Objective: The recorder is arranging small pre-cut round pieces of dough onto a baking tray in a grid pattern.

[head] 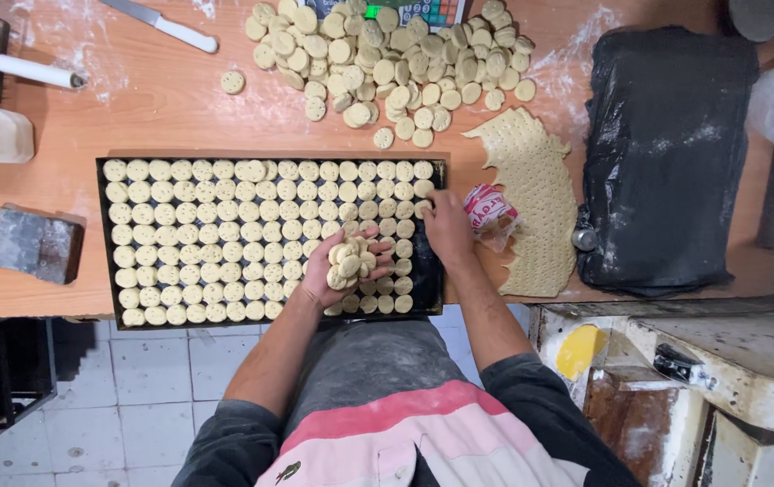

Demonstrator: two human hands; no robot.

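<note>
A black baking tray (102, 236) lies on the wooden table, almost covered with rows of small round dough discs (216, 234). My left hand (337, 266) is cupped palm up over the tray's right part and holds a stack of dough discs (348, 260). My right hand (447, 227) is at the tray's right edge, fingertips on a disc in the last column. A large heap of loose dough discs (396, 59) sits on the table beyond the tray.
A perforated sheet of leftover dough (536, 194) lies right of the tray, beside a small red and white packet (490, 209) and a black plastic-wrapped bundle (662, 153). A knife (160, 24), a white roller (37, 71) and a grey block (35, 243) are on the left.
</note>
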